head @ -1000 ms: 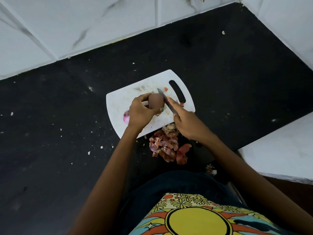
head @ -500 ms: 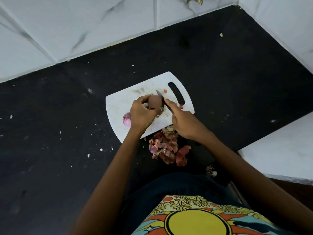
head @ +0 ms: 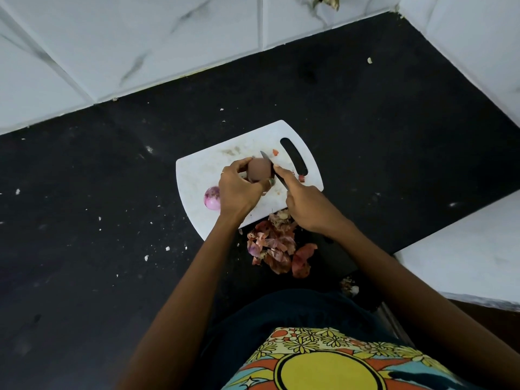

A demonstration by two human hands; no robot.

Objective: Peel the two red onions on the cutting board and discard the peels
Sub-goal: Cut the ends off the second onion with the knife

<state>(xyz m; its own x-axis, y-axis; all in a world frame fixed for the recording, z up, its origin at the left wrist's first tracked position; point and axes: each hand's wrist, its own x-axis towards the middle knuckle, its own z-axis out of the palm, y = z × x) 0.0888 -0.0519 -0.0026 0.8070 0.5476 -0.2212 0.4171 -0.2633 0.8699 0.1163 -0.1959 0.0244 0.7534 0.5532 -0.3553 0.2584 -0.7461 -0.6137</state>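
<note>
Black speckled countertop (head: pixel 84 192) meets white marble-look wall tiles (head: pixel 140 38) along the frame's top. At center, 1 white cutting board (head: pixel 202 170) carries 2 onions: left hand (head: pixel 239 190) grips the brown-skinned onion (head: pixel 259 170), right hand (head: pixel 306 204) holds 1 knife (head: pixel 269 164) against it; the peeled onion (head: pixel 211 196) lies left. 1 pile of peels (head: pixel 277 249) sits below.

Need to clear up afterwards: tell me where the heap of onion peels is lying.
The onion peels lie on the black counter, just off the near edge of the white cutting board, under the right hand.
</note>
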